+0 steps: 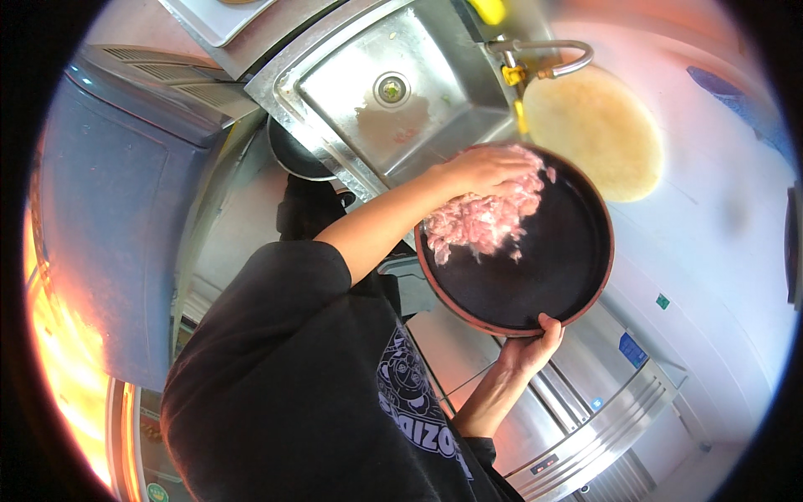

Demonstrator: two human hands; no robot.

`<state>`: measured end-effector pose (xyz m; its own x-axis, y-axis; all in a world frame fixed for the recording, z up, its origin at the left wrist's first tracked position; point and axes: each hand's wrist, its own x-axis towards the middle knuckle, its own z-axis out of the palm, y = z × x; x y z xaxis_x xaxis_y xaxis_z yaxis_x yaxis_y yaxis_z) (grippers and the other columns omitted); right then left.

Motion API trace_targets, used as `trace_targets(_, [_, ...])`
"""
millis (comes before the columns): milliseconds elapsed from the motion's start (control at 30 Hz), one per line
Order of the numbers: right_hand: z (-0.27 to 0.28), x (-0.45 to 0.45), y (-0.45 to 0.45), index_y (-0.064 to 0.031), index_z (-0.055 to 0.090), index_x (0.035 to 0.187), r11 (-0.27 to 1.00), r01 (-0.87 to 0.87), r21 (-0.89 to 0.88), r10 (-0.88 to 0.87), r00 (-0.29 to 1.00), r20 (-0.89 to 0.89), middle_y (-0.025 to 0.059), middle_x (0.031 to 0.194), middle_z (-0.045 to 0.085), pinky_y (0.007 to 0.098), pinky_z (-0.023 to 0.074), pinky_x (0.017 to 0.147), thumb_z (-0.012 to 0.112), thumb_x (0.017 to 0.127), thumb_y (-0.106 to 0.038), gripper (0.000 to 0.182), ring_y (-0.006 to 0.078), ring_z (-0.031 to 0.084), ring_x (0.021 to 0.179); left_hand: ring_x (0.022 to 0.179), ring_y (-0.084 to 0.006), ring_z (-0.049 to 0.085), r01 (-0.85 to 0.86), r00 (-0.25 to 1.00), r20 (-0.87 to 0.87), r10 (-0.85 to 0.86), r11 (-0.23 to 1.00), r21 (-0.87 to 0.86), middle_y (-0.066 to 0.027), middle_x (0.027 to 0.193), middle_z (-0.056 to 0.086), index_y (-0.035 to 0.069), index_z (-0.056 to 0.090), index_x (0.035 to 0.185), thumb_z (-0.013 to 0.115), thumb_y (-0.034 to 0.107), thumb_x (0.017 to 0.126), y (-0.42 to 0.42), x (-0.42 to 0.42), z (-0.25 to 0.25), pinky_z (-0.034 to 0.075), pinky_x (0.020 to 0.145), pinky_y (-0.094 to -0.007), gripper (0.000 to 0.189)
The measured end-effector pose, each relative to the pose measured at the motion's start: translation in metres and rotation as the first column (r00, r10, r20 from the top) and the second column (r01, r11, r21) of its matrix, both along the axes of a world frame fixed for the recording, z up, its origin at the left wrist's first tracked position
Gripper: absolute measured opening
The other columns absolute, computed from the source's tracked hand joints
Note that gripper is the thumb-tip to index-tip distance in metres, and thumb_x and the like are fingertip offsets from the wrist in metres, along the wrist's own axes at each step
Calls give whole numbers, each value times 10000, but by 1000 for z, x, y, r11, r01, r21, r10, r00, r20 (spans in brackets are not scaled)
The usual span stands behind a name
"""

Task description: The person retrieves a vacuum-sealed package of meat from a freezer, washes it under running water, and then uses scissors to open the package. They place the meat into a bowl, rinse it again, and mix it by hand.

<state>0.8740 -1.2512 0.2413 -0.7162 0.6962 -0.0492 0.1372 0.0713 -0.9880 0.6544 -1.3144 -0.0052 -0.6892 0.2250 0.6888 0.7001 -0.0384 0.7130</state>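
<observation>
A round dark pan (552,251) with a reddish rim is held out in front of me, beside a steel sink. A heap of raw, pale pink meat pieces (480,226) covers its upper left part. My left hand (495,168) lies on the heap, back of the hand up; its fingertips are partly lost among the meat, and their grip cannot be made out. At the pan's lower edge, my right hand (533,342) grips the rim, thumb on top and the other fingers hidden beneath.
The steel sink (452,135) has scraps around its drain and a metal faucet (568,47) at its far side. A pale round board (596,138) leans by the wall. Another dark pan (298,150) sits low beside the sink. A steel cabinet (583,433) stands lower right, a blue-grey appliance (119,219) left.
</observation>
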Motion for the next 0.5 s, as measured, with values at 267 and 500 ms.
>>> trace_targets(267, [-2, 5, 6, 63, 573, 1260, 999, 36, -1, -36, 999, 7, 153, 1228, 634, 422, 534, 980, 579, 737, -50, 535, 295, 623, 1109, 1349, -295, 512, 17, 1000, 24, -18, 998, 52, -112, 1461, 549, 104, 506, 1465, 583, 286, 989, 5, 2, 2, 390, 1154, -415, 515])
trace_targets(500, [-6, 4, 13, 53, 557, 1287, 1000, 4, -21, -4, 1000, 30, 158, 1250, 619, 460, 528, 998, 576, 745, -58, 553, 312, 602, 1155, 1364, -290, 498, -2, 1000, 21, 2, 1000, 29, -108, 1464, 548, 100, 532, 1444, 599, 248, 965, -2, 4, 4, 381, 1169, -411, 505])
